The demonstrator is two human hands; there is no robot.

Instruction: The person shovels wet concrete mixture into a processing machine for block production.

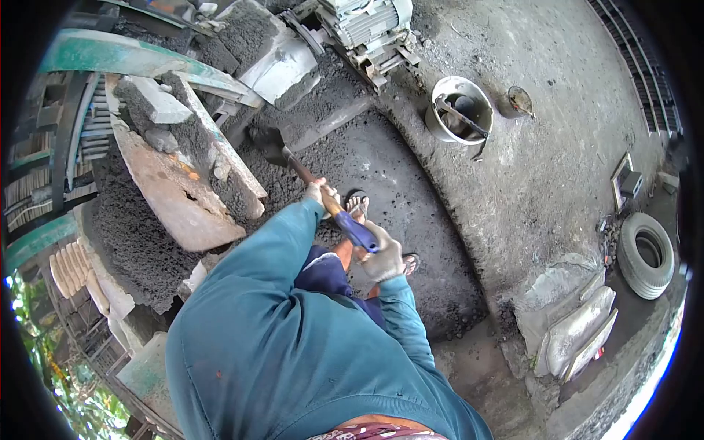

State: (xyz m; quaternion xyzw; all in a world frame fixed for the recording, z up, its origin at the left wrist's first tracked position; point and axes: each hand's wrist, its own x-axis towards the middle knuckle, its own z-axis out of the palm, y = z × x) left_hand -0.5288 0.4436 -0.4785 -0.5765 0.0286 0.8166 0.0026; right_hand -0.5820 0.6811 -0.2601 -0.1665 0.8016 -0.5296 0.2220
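Observation:
I hold a shovel [299, 168] with both hands, its shaft slanting up and to the left. My left hand [321, 193], in a pale glove, is wrapped around the shaft about midway. My right hand [383, 253], also gloved, is closed on the purple handle end. The shovel's blade [274, 150] rests at a heap of dark, damp gritty material [253, 172] and is partly hidden in shadow. Below my hands, my sandalled feet [357, 205] stand on a dark, smooth floor strip [396, 183].
Left is a rusty metal chute [165, 194] beside more dark grit [136, 227]. An electric motor [370, 26] sits at the top. Right are a white bucket [438, 121] with a tool in it, a small can [517, 103], a tyre [645, 257] and stacked slabs [579, 334].

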